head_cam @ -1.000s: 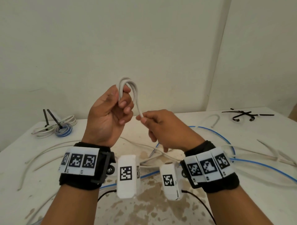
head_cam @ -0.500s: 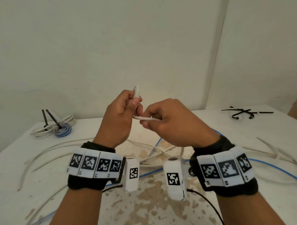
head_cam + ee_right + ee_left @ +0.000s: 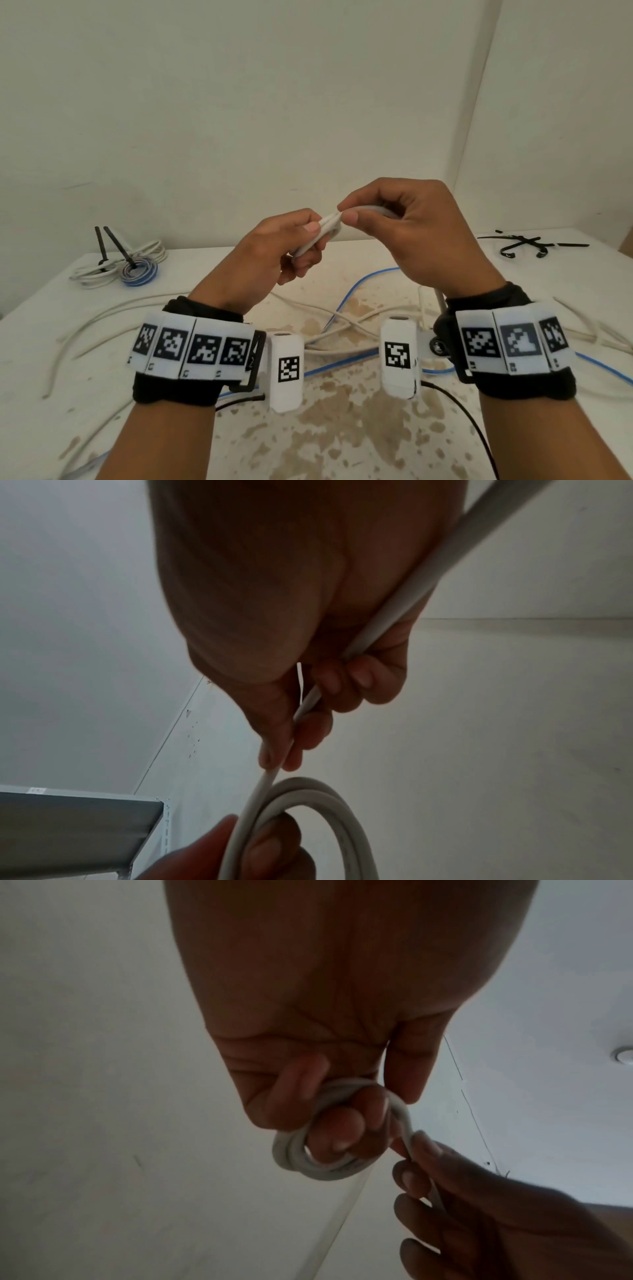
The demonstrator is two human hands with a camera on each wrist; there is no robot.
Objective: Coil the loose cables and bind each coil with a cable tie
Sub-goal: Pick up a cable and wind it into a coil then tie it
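left hand [image 3: 274,253] fingers curled through small white cable coil [image 3: 318,1153]; right hand [image 3: 407,233] pinches its free strand (frame centre, above table [image 3: 51,342]).

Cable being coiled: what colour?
White cable, held by both hands; clearest in the left wrist view.

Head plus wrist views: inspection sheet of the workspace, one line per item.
Surface: white table, brown stains.
Job's things: white cable coil held up; black cable ties far right.
Clutter: two tied coils far left.
Grippers: left hand grips the coil; right hand pinches its free run.
Cables: loose white cables and blue cable on the table.
Surroundings: plain walls; metal shelf.
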